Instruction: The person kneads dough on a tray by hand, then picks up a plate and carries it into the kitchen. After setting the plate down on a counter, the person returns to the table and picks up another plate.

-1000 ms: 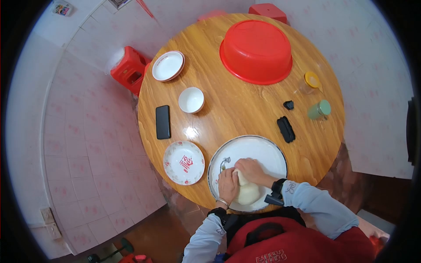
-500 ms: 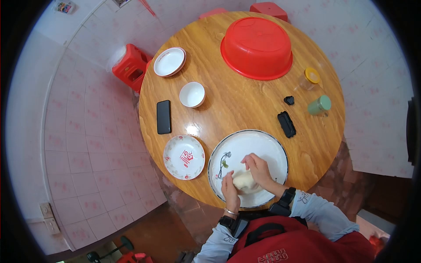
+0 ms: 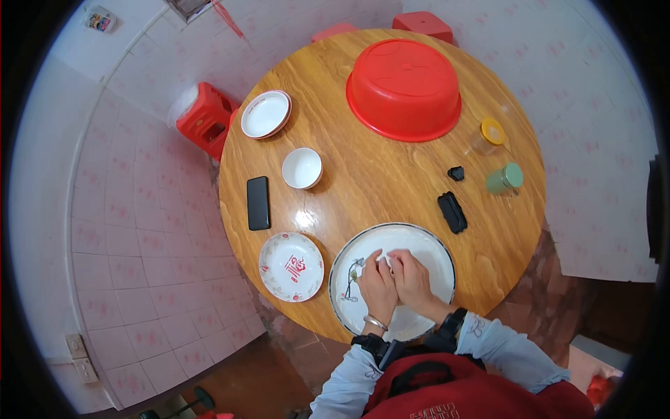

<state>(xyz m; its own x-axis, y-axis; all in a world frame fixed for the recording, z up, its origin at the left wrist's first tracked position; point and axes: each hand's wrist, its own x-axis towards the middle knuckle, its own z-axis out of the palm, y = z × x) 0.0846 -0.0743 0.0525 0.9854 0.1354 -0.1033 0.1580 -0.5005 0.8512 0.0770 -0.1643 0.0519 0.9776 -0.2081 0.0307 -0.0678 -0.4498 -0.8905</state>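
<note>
While both hands work close together over the big white tray (image 3: 436,262), my left hand (image 3: 379,290) and right hand (image 3: 413,281) sit side by side, fingers bent inward, knuckles up, tips meeting or almost. Dough is probably under them on the tray, but they cover it, so I can't tell its shape or how firmly either hand grips. Judging progress: handling looks under way, not finished; how much is done or left, can't tell with the lump hidden. Wrists come in low from my side, right forearm slanting in more, palms down. Left of my fingers: patterned dish (image 3: 292,267), just beside the tray. Ahead: upturned red basin (image 3: 405,87). Ahead and right: black case (image 3: 452,213). None of those touched.
</note>
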